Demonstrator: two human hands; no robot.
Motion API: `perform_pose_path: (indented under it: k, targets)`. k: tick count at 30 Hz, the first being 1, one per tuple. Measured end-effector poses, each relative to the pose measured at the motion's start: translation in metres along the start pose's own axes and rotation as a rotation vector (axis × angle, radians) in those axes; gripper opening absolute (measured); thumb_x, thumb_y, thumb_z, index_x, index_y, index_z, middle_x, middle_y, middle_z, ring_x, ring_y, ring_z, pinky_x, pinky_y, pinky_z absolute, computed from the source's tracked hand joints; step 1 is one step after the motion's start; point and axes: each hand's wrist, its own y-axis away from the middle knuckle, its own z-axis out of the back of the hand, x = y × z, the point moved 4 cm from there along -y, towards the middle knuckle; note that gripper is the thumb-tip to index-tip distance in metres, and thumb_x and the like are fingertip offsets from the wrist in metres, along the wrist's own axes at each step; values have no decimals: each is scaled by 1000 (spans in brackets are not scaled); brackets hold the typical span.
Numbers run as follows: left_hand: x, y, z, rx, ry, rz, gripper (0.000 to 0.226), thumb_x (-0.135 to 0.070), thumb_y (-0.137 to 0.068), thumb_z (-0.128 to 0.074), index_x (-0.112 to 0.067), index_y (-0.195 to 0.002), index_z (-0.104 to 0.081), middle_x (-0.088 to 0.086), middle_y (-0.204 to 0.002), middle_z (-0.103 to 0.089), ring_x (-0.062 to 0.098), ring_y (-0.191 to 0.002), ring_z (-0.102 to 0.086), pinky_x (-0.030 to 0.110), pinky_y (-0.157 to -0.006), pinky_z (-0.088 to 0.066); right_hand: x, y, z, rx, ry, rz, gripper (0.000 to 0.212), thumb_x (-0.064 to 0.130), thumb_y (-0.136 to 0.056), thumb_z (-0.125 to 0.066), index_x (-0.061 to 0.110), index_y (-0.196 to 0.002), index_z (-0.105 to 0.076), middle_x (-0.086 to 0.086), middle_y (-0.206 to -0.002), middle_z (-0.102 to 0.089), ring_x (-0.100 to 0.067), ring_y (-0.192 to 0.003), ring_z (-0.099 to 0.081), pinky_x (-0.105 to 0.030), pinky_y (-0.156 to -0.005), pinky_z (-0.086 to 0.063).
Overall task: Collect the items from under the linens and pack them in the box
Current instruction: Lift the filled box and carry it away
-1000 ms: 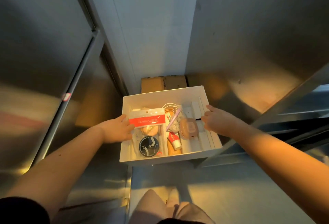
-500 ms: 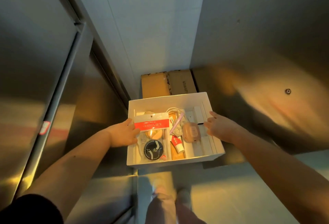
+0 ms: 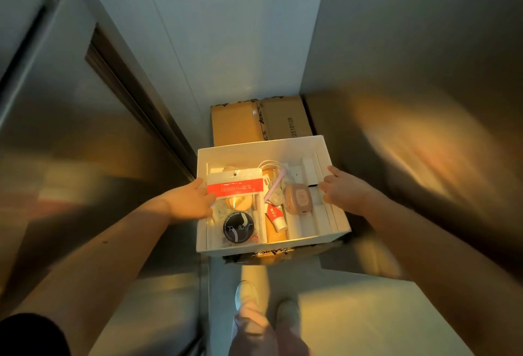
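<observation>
Nearest, the person's shoes (image 3: 246, 292) stand on the floor below the white box (image 3: 254, 251), which both hands carry in the air. The left hand (image 3: 190, 203) clamps its left wall and the right hand (image 3: 343, 190) its right wall. Inside lie a red-labelled packet (image 3: 235, 188) by the left wall and a pink case (image 3: 298, 198) mid-box. Beyond, a cardboard carton (image 3: 260, 120) sits against the wall. Keeping the box level should stop the loose items sliding.

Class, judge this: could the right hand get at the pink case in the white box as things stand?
Probably yes: the pink case lies uncovered on top, beside the right hand, though that hand grips the white box wall.
</observation>
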Motion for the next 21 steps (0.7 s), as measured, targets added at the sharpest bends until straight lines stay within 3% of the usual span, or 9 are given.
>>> perform_pose_path:
  k: [1, 4, 8, 10, 12, 14, 17, 21]
  targets:
    - [1, -5, 0, 27, -49, -21, 37, -8, -87, -59, -3, -122, -49, 23, -138, -36, 44, -129, -28, 49, -105, -32, -1, -2, -3, 7, 3, 2, 23, 12, -82, -64, 12, -105, -61, -10, -123, -55, -27, -121, -46, -50, -113, -10]
    - [1, -14, -1, 54, 163, -24, 41, -21, -93, -48, 2, -127, -48, 25, -143, -31, 39, -134, -24, 48, -112, -18, -1, -8, -10, 20, 4, -4, 24, 14, -82, -65, 13, -106, -61, -9, -122, -55, -27, -121, -46, -50, -113, -9]
    - [0, -19, -3, -15, 268, 97, 42, -15, -92, -49, -1, -130, -40, 17, -144, -28, 31, -133, -24, 37, -107, -33, -2, -15, -16, 24, 21, -18, 23, 15, -83, -63, 14, -107, -61, -9, -122, -55, -26, -120, -45, -50, -113, -9]
    - [2, -21, -3, -28, 338, 173, 45, -19, -95, -46, -2, -135, -37, 15, -147, -27, 27, -134, -23, 34, -108, -29, -2, -16, -17, 34, 24, -17, 25, 16, -84, -62, 13, -109, -60, -8, -123, -54, -27, -121, -45, -50, -113, -9]
    - [2, -23, -1, -21, 402, 156, 44, -19, -95, -44, 3, -133, -41, 22, -146, -29, 33, -136, -23, 40, -114, -16, -1, -16, -19, 41, 29, -15, 26, 16, -85, -61, 13, -110, -60, -9, -123, -53, -27, -121, -44, -50, -113, -8]
    - [0, -20, 3, -5, 372, 128, 43, -16, -95, -44, 7, -131, -43, 25, -145, -31, 36, -136, -22, 43, -114, -8, -1, -15, -22, 42, 32, -14, 26, 15, -85, -61, 13, -111, -59, -9, -123, -52, -27, -122, -43, -51, -113, -8]
    - [-6, -13, 8, -56, 145, 198, 49, -12, -91, -57, 1, -135, -39, 18, -142, -37, 34, -133, -28, 43, -112, -26, 0, -13, -25, 43, 31, -17, 27, 15, -86, -60, 13, -112, -58, -10, -125, -51, -27, -122, -42, -51, -113, -7]
    - [-11, -5, 9, -106, 126, 220, 59, -6, -89, -57, 1, -139, -26, 19, -146, -29, 37, -136, -21, 50, -113, -20, 5, -9, -27, 47, 57, -41, 30, 17, -85, -60, 12, -114, -57, -12, -129, -49, -30, -126, -38, -54, -112, -7]
